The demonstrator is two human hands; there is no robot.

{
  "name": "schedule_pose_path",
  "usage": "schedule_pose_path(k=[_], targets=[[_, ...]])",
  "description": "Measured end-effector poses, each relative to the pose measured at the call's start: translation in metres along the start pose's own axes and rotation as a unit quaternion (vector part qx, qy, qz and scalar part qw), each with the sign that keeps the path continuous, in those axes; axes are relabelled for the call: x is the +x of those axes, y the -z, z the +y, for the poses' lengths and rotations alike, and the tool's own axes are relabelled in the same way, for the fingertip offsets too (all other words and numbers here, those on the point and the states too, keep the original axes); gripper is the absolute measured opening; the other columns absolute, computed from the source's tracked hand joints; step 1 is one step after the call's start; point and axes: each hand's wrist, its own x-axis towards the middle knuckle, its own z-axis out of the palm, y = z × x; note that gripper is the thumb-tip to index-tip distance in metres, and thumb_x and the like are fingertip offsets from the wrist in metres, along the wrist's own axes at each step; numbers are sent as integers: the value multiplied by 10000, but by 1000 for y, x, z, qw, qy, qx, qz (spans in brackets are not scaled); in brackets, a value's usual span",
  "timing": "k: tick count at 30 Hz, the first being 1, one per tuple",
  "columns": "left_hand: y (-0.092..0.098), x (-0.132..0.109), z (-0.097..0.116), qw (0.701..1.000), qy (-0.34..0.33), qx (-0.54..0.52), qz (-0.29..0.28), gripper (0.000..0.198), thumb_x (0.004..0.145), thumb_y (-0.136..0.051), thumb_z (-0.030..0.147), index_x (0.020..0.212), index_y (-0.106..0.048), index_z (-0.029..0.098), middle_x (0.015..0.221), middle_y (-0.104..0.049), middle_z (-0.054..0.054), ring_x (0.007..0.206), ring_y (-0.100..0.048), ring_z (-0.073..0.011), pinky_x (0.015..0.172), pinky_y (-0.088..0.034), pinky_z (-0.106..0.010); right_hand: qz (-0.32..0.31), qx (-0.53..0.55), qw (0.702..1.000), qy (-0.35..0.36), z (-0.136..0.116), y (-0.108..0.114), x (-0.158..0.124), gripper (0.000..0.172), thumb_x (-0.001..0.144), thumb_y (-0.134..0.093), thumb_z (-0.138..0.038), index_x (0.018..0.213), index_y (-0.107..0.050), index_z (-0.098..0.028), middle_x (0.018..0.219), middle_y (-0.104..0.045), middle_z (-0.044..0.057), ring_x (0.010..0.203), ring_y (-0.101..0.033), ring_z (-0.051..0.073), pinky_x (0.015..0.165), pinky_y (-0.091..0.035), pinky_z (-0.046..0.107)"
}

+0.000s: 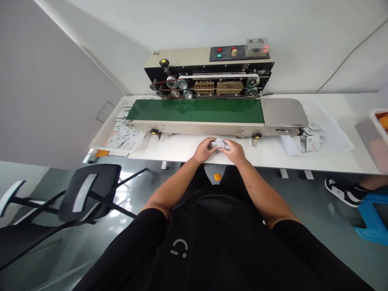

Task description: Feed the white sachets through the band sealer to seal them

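My left hand (205, 150) and my right hand (234, 150) meet at the front edge of the white table (182, 151), fingers curled around a small white packet (220, 144) held between them. Just beyond my hands stands a band sealing machine (209, 68) with a green conveyor belt (195, 110) and a grey metal plate (283, 112) at its right end. A heap of white packets (311, 137) lies to the right of the machine. More white packets (125, 135) are scattered at its left end.
A black office chair (87, 196) stands at my left on the shiny floor. At the right, another person's sneaker (341, 192) rests beside a blue stool (372, 218). A bin with orange contents (382, 121) sits at the table's far right. An orange piece (217, 176) lies below the table edge.
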Motion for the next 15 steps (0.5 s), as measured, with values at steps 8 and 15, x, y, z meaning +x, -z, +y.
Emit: schedule_pose_path(k=[8,15], targets=[[-2,1,-3,1000,-4,-13,-1,429,885,-781,304,1289,-678,200,1183,-708,-123,1032,-696,-240,895,-603,-377,-47,38,998,26,-3,2,4,444,930,-727,-365,1354,-648,-257,1349,-659,106,1237,-655,282,1039,-576,434],[0,1,-4,997,35,-60,26,336,905,-770,342,1197,-670,211,1130,-722,-93,1020,-703,-226,877,-585,-347,8,65,998,-6,5,3,0,439,946,-713,-373,1374,-666,-290,1359,-673,93,1259,-669,279,1096,-586,464]])
